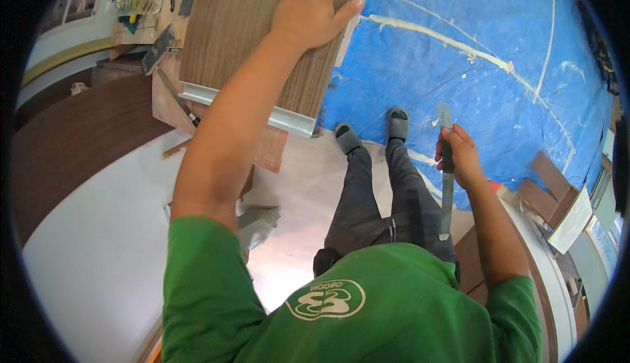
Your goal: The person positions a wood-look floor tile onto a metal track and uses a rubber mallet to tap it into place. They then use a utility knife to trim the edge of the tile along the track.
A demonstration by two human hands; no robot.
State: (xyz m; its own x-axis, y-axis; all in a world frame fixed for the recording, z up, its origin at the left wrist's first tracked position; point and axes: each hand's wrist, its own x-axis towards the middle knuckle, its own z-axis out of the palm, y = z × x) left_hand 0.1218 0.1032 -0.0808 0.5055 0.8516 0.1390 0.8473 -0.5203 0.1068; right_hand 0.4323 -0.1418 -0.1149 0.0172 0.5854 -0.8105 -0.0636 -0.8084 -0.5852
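Observation:
My left hand (312, 12) lies flat with its fingers spread on a brown wood-grain panel (230, 35); some fingertips run past the top of the picture. A silvery metal profile (292, 121) runs along the panel's near edge, below my left forearm. On the right, my right hand (464, 158) is closed around a long, flat grey metal strip that looks like a flat file (447, 199). Its narrow end points down toward my leg, and its broad end sticks out above my fingers. The file is apart from the panel.
Blue sheeting (420, 54) with pale tape covers the floor ahead. Tools and a clear plastic bottle (138, 6) lie on a wooden surface left of the panel. A curved white surface (98, 232) is at left. Board offcuts (548, 182) are stacked at right.

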